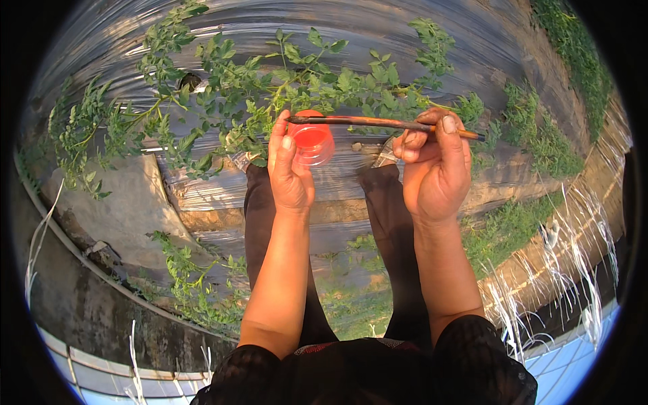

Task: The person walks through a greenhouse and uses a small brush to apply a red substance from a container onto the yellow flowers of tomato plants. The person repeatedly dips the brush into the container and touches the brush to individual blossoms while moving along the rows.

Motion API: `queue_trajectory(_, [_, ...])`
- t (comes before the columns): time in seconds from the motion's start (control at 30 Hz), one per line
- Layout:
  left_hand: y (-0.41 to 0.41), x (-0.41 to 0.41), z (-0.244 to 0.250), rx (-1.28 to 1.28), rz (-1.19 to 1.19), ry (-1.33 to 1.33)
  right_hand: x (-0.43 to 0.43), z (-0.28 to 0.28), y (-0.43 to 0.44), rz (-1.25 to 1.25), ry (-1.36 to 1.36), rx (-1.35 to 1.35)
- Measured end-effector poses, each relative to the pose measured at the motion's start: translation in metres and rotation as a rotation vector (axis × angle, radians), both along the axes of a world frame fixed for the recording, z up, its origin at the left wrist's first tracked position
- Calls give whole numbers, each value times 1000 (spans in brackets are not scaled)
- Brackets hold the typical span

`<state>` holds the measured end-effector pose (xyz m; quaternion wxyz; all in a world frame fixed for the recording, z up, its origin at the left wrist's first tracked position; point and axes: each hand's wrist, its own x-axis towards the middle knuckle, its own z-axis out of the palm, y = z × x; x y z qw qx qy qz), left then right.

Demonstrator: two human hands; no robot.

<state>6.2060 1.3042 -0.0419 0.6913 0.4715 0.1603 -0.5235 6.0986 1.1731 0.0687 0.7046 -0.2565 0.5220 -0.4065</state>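
My left hand (292,172) grips a small clear plastic cup (318,153) with red liquid (310,137) inside, thumb and fingers at its left side. Between the thumb and fingers of my right hand (438,162) is a slim paintbrush (364,121), lying almost level. Its dark bristle tip (298,120) points left, over the cup's far side and close to my left fingertips; whether it touches them I cannot tell. Just beyond both hands spread leafy green plants, apparently tomato plants (304,86).
Shiny plastic mulch film (243,190) covers the ground under the plants. My shoes (387,152) stand near the stems. A low wall (126,309) curves along the left. White strings (572,273) hang at the right, beside more plants (541,131).
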Motion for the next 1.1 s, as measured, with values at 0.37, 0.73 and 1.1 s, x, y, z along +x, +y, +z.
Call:
queue_trajectory(0.37, [-6, -39, -3, 21, -285, -16, -167, -40, 7, -375, 862, -207])
queue_trajectory(0.73, [-16, -76, -13, 25, -472, -31, -207, -102, 15, -117, 795, -292])
queue_trajectory(1.1, [-25, -94, -14, 43, -536, -58, -221, -113, 9, -100, 660, -257])
